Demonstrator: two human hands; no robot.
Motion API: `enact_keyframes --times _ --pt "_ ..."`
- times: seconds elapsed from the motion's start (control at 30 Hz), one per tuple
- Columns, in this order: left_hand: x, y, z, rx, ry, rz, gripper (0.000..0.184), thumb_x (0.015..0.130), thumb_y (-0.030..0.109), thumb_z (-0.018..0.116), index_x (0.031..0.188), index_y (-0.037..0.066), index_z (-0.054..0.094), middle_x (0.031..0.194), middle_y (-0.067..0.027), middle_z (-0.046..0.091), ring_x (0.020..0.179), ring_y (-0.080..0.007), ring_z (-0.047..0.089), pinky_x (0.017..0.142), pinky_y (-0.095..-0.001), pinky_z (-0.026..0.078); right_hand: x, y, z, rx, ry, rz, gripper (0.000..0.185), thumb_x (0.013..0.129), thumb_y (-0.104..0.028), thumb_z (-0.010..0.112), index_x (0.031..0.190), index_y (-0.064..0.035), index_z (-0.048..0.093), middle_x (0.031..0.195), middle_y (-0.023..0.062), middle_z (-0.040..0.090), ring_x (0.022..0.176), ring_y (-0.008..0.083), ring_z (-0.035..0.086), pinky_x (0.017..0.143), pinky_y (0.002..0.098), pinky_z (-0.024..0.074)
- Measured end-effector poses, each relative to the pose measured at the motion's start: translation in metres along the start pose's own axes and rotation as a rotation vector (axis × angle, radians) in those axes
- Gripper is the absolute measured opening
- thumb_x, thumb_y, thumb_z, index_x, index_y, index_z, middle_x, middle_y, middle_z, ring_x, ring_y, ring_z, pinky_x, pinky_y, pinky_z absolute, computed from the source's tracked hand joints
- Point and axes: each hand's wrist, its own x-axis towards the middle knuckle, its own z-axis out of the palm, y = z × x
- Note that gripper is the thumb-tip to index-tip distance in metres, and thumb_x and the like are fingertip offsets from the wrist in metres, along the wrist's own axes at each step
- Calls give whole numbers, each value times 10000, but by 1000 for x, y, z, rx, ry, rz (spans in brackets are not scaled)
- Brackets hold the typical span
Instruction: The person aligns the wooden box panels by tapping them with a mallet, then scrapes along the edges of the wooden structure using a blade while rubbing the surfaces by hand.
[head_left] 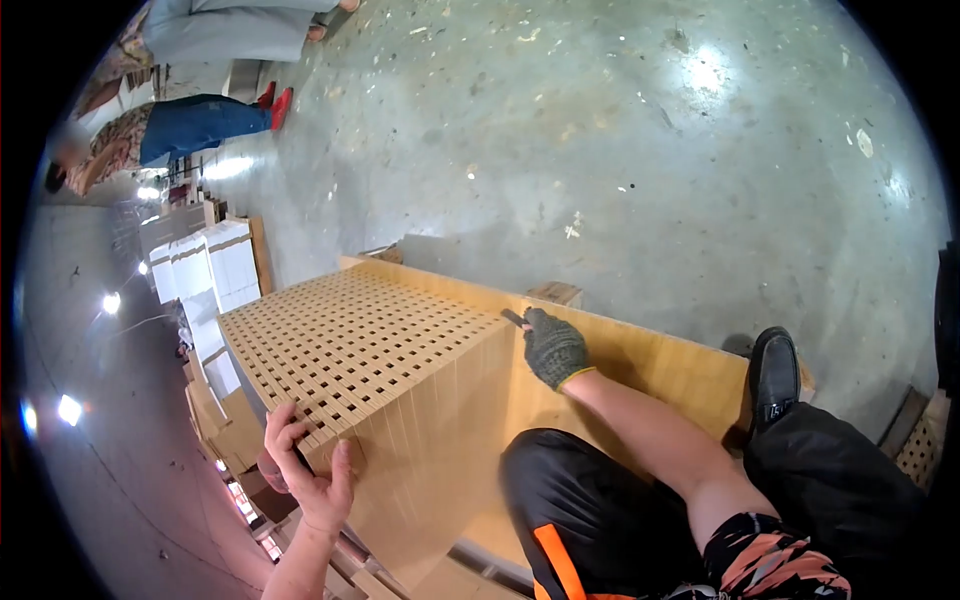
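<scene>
Your bare left hand (312,478) grips a corner of the wooden box (420,410). Your gloved right hand (556,348) is closed around a dark tool (513,317).

Tan lattice panel with square holes (360,345): wood-look, matt, ribbed. Pale tan side panel (430,450): smooth, wood-look, faint streaks, low sheen. Long honey-coloured board (665,365): smooth wood look, soft sheen. Dark grey glove (560,352) on right hand (545,338): coarse knit, matt. Black shoe (775,372): smooth, glossy, leather-look. Black trousers (585,485): smooth cloth, slight sheen. Grey-green floor (640,130): concrete-look, glossy under lights, speckled.
</scene>
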Motion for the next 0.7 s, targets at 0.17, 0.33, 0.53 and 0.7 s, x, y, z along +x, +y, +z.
enact_keyframes --times 0.17,0.33,0.53,0.7 --pt "2 5 -1 109 -5 -57 1018 752 174 819 1551 27 206 1598 -192 221 1441 -320 293 1176 -437 257 17 -11 15 37 -154 151 251 947 -189 498 1114 -29 595 1001 240 678 975 420 643 843 510 490" --pt "-2 2 0 -15 -62 -216 1151 685 127 864 1555 -4 122 1622 -208 139 1483 -327 208 1200 -440 201 21 -3 22 4 -139 124 271 928 -181 520 1144 -34 594 1030 240 683 1004 414 646 856 500 495" --pt "-2 0 0 -18 -82 -200 1185 669 96 866 1559 -14 90 1629 -202 125 1496 -327 182 1206 -429 190 20 9 38 -33 -163 49 336 910 -163 521 1229 -66 558 991 190 704 922 377 679 762 484 521" --pt "3 12 2 -45 -75 -267 1217 660 83 864 1566 -7 58 1623 -204 147 1487 -315 207 1204 -418 196 -53 -82 19 129 -196 -661 377 929 -152 504 1287 -38 525 953 118 719 750 308 688 603 430 533"
